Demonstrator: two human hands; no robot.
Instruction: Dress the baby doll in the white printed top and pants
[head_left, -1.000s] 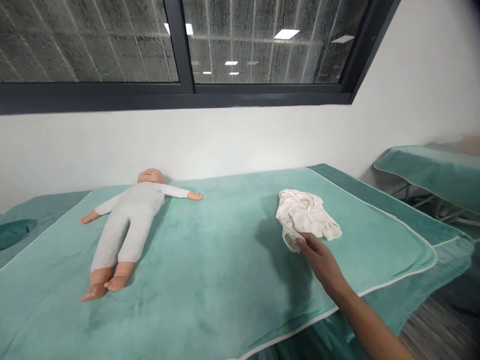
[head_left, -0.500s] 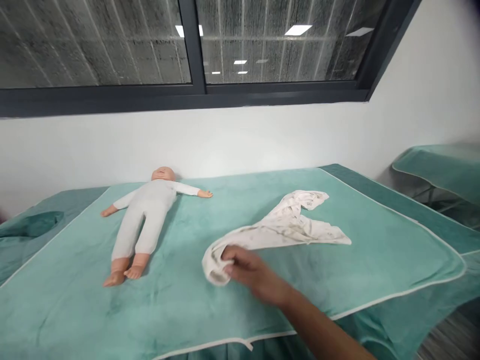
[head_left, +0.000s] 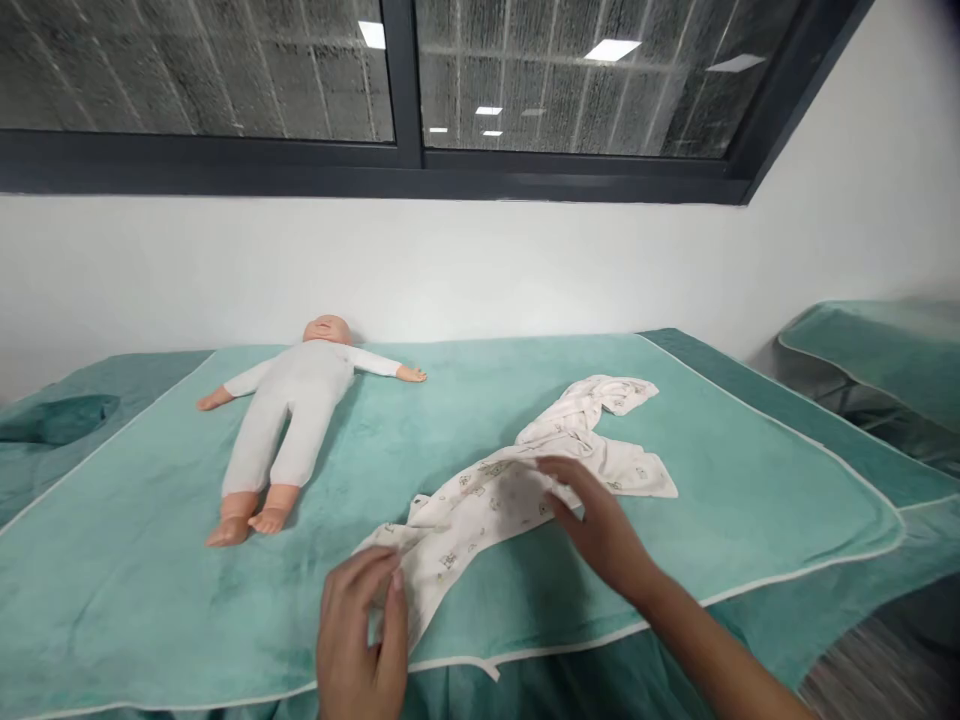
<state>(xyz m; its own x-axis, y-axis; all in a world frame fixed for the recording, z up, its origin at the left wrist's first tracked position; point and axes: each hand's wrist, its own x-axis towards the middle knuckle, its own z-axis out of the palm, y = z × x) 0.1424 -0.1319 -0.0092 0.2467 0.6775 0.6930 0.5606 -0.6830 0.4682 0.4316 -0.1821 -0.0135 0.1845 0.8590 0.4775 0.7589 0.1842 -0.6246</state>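
A white baby romper [head_left: 484, 505] with a small print lies stretched and crumpled across the blanket. My left hand [head_left: 364, 635] is at its near end, fingers curled and closed on the fabric; the fingertips are partly hidden. Over the romper's middle hovers my right hand [head_left: 596, 525], its thumb and fingers apart, close to the cloth's edge and holding nothing. To the left, a baby doll [head_left: 300, 400] in a white suit lies on its back with arms spread and feet toward me.
A green blanket [head_left: 187, 600] with pale edging covers the table. Green fabric [head_left: 56, 420] is bunched at the left. Behind are a white wall [head_left: 480, 265] and a dark-framed window [head_left: 562, 180]. Another green-covered surface [head_left: 885, 350] stands at the right.
My right hand has let go of the romper's near end and moved right and up. My left hand has come into view at that end, which now reaches nearer to me, spread wider.
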